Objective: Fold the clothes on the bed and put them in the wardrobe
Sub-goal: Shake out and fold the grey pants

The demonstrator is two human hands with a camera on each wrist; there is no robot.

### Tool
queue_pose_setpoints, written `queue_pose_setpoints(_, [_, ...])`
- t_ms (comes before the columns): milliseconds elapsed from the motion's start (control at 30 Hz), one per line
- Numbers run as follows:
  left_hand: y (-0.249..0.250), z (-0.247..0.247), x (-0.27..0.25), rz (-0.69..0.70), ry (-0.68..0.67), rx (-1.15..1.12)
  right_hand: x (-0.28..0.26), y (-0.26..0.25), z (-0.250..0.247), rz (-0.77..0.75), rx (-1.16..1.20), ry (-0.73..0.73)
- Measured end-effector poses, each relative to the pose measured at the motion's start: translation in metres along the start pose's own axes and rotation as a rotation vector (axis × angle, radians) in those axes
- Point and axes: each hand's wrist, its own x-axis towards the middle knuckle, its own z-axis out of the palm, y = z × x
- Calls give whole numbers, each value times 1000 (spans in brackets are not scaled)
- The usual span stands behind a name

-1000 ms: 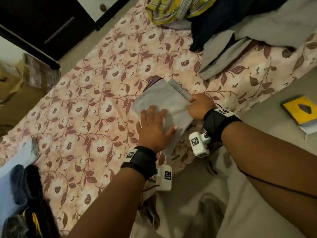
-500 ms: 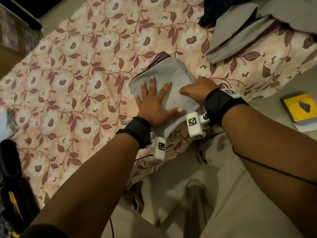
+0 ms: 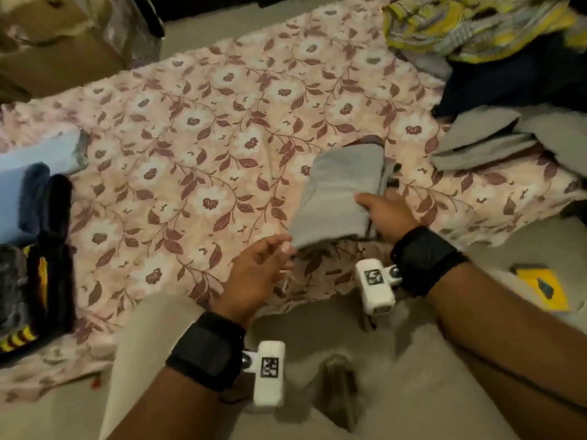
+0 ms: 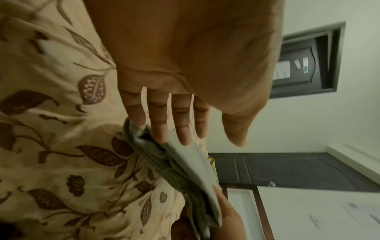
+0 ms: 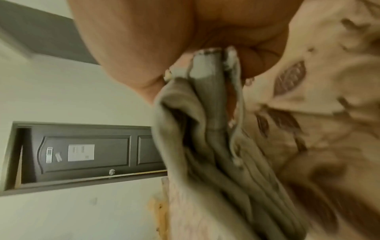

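Observation:
A folded grey garment (image 3: 340,192) is lifted a little off the floral bedsheet (image 3: 190,160) near the bed's front edge. My right hand (image 3: 384,214) grips its right edge, thumb on top and fingers under it; the right wrist view shows the folded grey layers (image 5: 207,104) pinched in that hand. My left hand (image 3: 260,268) is open, fingers straight, and its fingertips (image 4: 162,136) touch the garment's (image 4: 185,164) near left corner.
A heap of unfolded clothes lies at the back right: a yellow checked shirt (image 3: 470,23), dark blue cloth (image 3: 508,84) and grey cloth (image 3: 495,138). Folded items (image 3: 31,198) sit at the left bed edge. A yellow book (image 3: 543,290) lies on the floor.
My left hand came off the top of the grey garment and drew back to its near corner. The right hand has taken the garment's edge and raised it off the sheet.

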Motion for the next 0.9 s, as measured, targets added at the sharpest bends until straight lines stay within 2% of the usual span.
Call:
queue_pose_setpoints(67, [-6, -8, -2, 5, 146, -98, -30, 12, 26, 60, 333, -12])
queue_pose_setpoints(133, [-8, -22, 0, 51, 287, -120, -54, 20, 55, 79, 526, -16])
queue_pose_setpoints(200, [-8, -41, 3, 98, 371, -118, -73, 36, 87, 94, 610, 49])
queue_pose_setpoints(267, [-7, -58, 1, 105, 360, -78, -88, 67, 115, 156, 609, 78])
queue_pose_setpoints(300, [-9, -65, 0, 92, 328, -47, -95, 82, 126, 235, 554, 48])
queue_pose_setpoints(367, [-18, -76, -1, 28, 269, 28, -97, 117, 135, 418, 263, -41])
queue_pose_setpoints(433, [-31, -89, -1, -44, 257, 122, -91, 131, 132, 496, -62, -148])
queue_pose_setpoints(500, [-37, -88, 1, -83, 260, 168, -88, 112, 124, 347, -414, -158])
queue_pose_setpoints(600, [-37, -77, 2, -139, 229, 265, -92, 63, 94, -89, -966, -97])
queue_pose_setpoints(633, [-40, -75, 4, -168, 213, 290, -89, 50, 81, -174, -1018, -41])
queue_pose_setpoints(700, [-47, -71, 11, -233, 216, 320, -77, 33, 48, -244, -944, 66])
queue_pose_setpoints(767, [-53, -69, 16, -290, 203, 388, -55, 36, 21, -194, -860, 144])
queue_pose_setpoints(833, [-57, -65, 20, -325, 174, 421, -40, 44, 13, -94, -847, 120])
queue_pose_setpoints(900, [-57, -59, 21, -316, 179, 447, -36, 48, 18, -108, -875, 97])
